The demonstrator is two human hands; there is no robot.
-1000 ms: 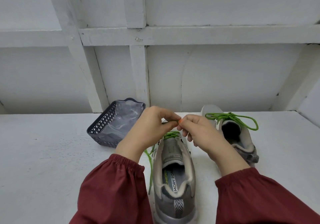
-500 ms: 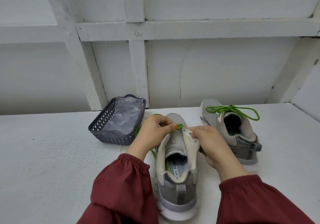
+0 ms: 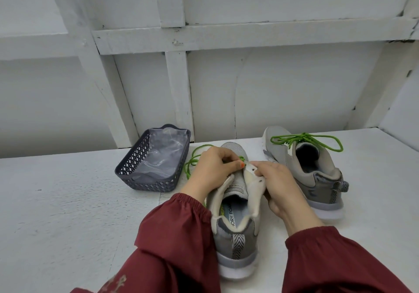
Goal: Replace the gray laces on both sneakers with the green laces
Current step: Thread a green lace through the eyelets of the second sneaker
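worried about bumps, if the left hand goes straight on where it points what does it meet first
Probably the right hand, which holds the near sneaker's eyelet flap just ahead of the left hand; depth unclear.

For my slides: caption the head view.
Left hand pinches green lace over near sneaker; right hand holds its flap; far sneaker already green-laced.

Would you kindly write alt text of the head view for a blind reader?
The left hand pinches a green lace at the near sneaker while the right hand holds its eyelet flap. Behind stand a green-laced sneaker and a basket.
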